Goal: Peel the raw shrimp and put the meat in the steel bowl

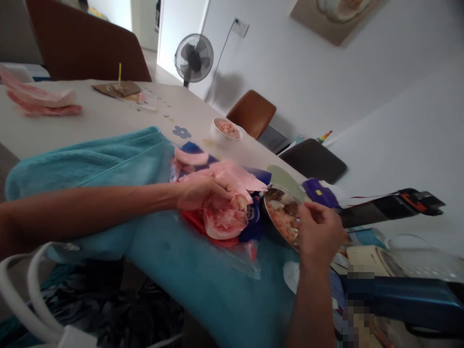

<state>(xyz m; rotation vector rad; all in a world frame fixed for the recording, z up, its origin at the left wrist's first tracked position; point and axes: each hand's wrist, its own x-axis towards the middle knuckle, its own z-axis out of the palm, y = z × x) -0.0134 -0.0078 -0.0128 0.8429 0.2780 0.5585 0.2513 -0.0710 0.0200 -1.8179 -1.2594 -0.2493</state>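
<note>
My left hand (201, 193) is closed around a piece of peeled pomelo (224, 224), its pink flesh and torn membrane facing up. Beneath it lie pale pink peel and pith (232, 174) on a blue and red plastic bag (253, 220). To the right, a metal bowl (267, 220) holds loose pink pulp (282, 217). Over that bowl's right edge hangs my right hand (321, 234), thumb and fingers pinched together; whatever is between them is hidden. A turquoise towel (90, 159) is spread under the bag and the left forearm.
Farther back on the table stands a white bowl (221, 137) of pink pulp. Thick peel (47, 101) lies at the far left. A dark blue box-like object (406, 295) and clutter crowd the right. Behind are a fan (195, 59) and chairs.
</note>
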